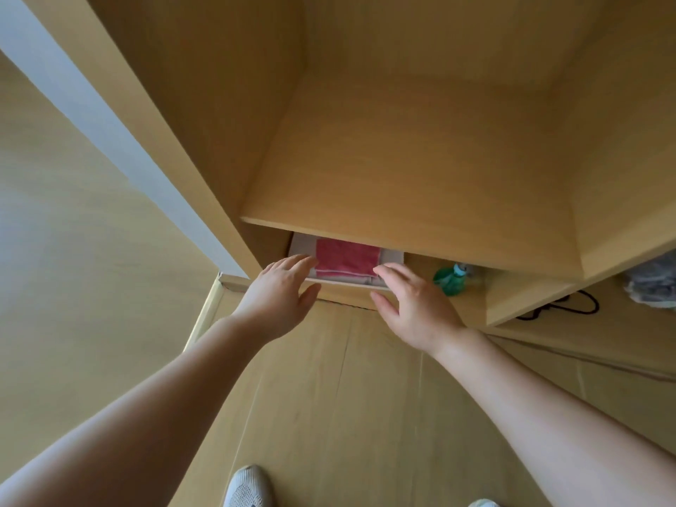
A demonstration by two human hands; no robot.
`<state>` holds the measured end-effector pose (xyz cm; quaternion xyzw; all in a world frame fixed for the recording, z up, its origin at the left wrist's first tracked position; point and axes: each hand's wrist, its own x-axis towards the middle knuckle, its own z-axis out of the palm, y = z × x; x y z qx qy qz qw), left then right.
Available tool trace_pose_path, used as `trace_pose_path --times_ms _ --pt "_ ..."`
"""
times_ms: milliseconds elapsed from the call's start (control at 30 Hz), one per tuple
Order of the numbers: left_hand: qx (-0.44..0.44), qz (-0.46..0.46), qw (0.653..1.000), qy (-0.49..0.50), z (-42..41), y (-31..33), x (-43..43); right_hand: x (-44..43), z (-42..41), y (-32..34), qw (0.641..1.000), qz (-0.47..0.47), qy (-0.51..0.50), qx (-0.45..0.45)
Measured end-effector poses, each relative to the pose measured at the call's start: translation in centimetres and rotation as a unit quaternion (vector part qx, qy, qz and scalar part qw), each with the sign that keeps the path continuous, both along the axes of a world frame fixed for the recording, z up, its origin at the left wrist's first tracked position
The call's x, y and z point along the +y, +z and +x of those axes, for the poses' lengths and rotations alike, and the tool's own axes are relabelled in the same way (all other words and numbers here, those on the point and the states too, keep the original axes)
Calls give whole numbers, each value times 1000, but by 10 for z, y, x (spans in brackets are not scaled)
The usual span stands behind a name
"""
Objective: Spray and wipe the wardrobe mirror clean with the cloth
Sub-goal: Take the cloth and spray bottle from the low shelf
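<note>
Past a white shoe (pixel 248 486), the left hand (pixel 281 287) and right hand (pixel 409 301) reach out, fingers loose, gripping nothing. Between them the folded pink cloth (pixel 347 259) lies on a low wardrobe shelf (pixel 419 264), a green spray bottle (pixel 451 280) to its right.

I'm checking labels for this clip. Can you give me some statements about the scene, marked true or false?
1. The left hand and the right hand are both open. True.
2. The cloth is blue. False: it is red.
3. The bottle is right of the cloth. True.
4. The right hand holds the bottle. False: it holds nothing, and the bottle is apart from it.
5. The cloth is below a wooden shelf. True.
</note>
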<state>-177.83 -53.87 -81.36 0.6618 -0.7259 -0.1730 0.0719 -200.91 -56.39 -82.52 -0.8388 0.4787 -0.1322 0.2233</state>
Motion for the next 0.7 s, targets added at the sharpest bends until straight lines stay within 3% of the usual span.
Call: trace_pose_path --times_ms 267,567,700 --pt "4 -17 1000 -13 -9 -106 -22 -13 -8 -107 999 -29 -26 10" --pt "-6 -36 998 -44 -7 -147 -40 -8 -14 -152 997 -21 -76 25" --pt "11 -31 998 -51 -22 -157 -44 -14 -40 -160 985 3 -172 28"
